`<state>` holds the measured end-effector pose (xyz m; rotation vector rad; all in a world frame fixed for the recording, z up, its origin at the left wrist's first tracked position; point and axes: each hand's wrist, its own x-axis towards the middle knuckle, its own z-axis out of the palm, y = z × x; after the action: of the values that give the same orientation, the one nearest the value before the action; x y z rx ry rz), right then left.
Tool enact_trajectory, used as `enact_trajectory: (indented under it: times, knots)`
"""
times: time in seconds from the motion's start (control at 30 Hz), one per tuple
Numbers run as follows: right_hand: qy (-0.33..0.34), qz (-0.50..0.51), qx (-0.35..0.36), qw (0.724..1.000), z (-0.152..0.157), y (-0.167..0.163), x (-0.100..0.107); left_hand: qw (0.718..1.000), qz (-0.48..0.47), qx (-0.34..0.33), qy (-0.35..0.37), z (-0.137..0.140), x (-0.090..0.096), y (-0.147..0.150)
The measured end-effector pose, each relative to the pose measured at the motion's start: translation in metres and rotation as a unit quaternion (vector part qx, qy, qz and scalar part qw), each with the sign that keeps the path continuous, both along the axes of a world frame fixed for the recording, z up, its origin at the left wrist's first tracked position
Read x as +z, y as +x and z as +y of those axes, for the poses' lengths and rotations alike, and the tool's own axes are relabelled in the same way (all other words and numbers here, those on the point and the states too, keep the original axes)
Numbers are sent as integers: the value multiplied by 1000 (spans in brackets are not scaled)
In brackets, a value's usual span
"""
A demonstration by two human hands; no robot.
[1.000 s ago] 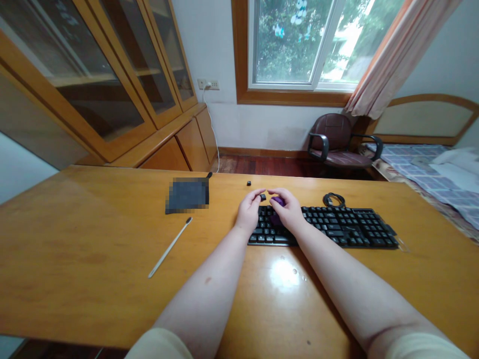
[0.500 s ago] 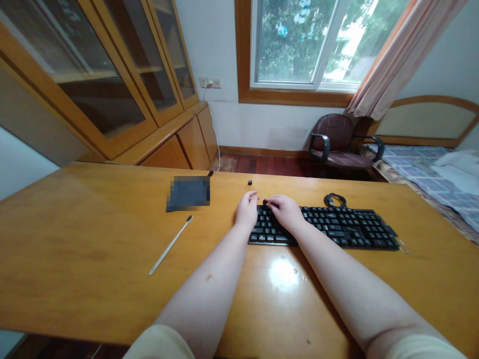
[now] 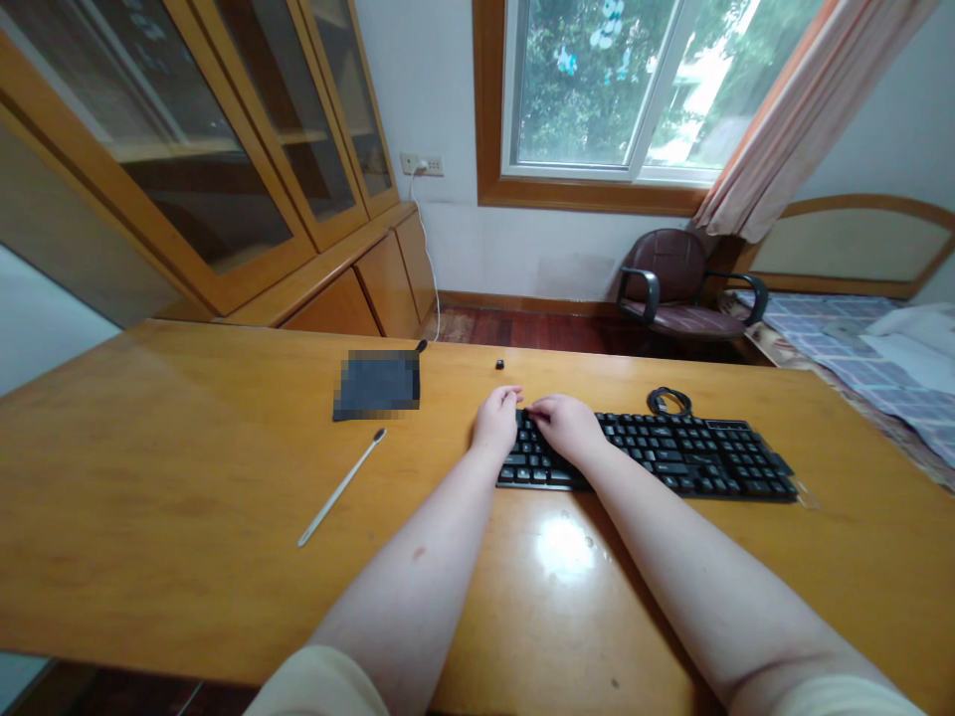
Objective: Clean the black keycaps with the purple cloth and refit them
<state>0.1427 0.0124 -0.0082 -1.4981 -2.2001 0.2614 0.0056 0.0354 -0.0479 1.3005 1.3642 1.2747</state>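
Observation:
A black keyboard lies on the wooden table, its left part under my two hands. My left hand is curled against its upper left corner, the fingers bent together around the edge. At the top left of the key rows, my right hand has its thumb and fingers pinched low on a small black keycap, mostly covered by the fingertips. Another small black keycap sits alone on the table beyond my left hand.
On the left are a dark pouch, blurred out, and a long white-handled brush. A coiled black cable lies behind the keyboard. Beyond the table stand a chair, a bed and a glass-door cabinet.
My right fingertips have lowered onto the keyboard's top left, and the keycap that stuck up at them is now mostly hidden. My left fingers have drawn closer together.

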Motion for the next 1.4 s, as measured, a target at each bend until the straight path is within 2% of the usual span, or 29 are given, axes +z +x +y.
enact_trajectory:
  times: [0.2,0.4,0.5,0.57,0.63,0.8,0.93,1.07,1.13,1.27,1.4]
  knots:
    - [18,-47,5,999,-12,-7,11,1000,1,-4,4,-1,1,1]
    - [22,-41,-15,999,-19,-14,8,1000,7,16,10,1,-2,-3]
    - [46,12,-12,999,-18,-11,5,995,10,93,24,7,-8,-14]
    - [55,78,-18,995,-15,-6,3,985,24,169,34,12,-12,-21]
    - [45,150,-36,987,-11,-2,1,977,21,208,48,19,-14,-26]
    - [27,257,-96,961,-4,4,-4,987,89,115,62,48,-9,-32]
    - [83,274,-120,951,-3,2,-6,973,195,37,121,76,-3,-37]
    - [123,275,-140,943,-1,0,-6,953,279,-8,114,91,-4,-30]
    - [117,285,-144,940,1,-1,-6,946,306,-20,104,92,-4,-25]
    - [105,281,-96,949,1,0,-4,949,301,-20,92,87,0,-24]
    - [104,287,-78,949,2,2,-6,959,267,-5,97,58,4,-33]
